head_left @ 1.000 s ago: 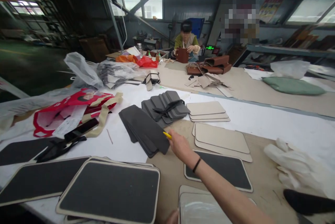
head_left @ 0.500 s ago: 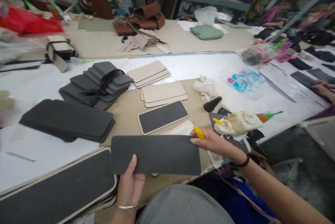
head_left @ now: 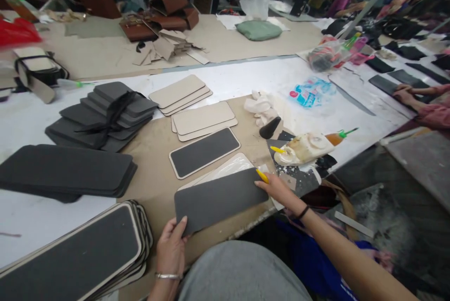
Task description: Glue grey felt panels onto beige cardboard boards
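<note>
A dark grey rectangular panel with rounded corners is held between both my hands. My left hand pinches its lower left corner, thumb on top. At its upper right corner, my right hand grips the edge and also carries a yellow-handled tool, whose working end I cannot make out. Partly covered by the grey panel lies a panel with a glossy whitish surface. Just beyond it rests a beige-bordered panel with a dark centre.
Beige panels, tied grey pieces and stacked grey panels lie around. Bordered panels are piled at lower left. A white glue-smeared container with another yellow tool stands right. A co-worker's hands are at far right.
My left hand has shifted from under the grey panel's middle to its lower left corner. The panel is now slanted over the whitish one. My view has turned rightward.
</note>
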Tool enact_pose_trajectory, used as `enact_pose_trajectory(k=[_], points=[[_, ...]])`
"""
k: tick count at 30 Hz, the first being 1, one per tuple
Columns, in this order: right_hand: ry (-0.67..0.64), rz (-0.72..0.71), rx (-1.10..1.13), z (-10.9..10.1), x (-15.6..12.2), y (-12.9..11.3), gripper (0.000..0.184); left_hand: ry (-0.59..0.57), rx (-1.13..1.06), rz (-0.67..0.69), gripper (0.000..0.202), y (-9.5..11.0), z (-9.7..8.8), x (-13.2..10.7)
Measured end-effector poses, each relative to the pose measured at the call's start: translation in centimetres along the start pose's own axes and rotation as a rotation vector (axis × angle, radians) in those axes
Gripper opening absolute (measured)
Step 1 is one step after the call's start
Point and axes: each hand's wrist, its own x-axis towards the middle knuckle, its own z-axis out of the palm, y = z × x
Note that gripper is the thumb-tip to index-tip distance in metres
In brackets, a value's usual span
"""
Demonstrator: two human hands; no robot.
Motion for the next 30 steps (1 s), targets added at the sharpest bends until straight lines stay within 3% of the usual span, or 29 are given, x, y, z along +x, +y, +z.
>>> enact_pose_trajectory(k=[6,13,30], points=[[-0.008,-0.008,-0.4,-1.2,4.7,-1.8,0.028,-0.06,0.592,0.143,0.048,-1.4,-0.7,1.1],[-0.078,-0.021,-0.557,-0.6,7.1,-2.7,0.028,-0.064,1.046,0.293,0.039,-1.4,-0.5,2.9],[-0.175,-0.077,-0.607,0.3,9.7,0.0,0.034,0.09,1.041,0.199,0.024,-1.0,0.5,2.8]])
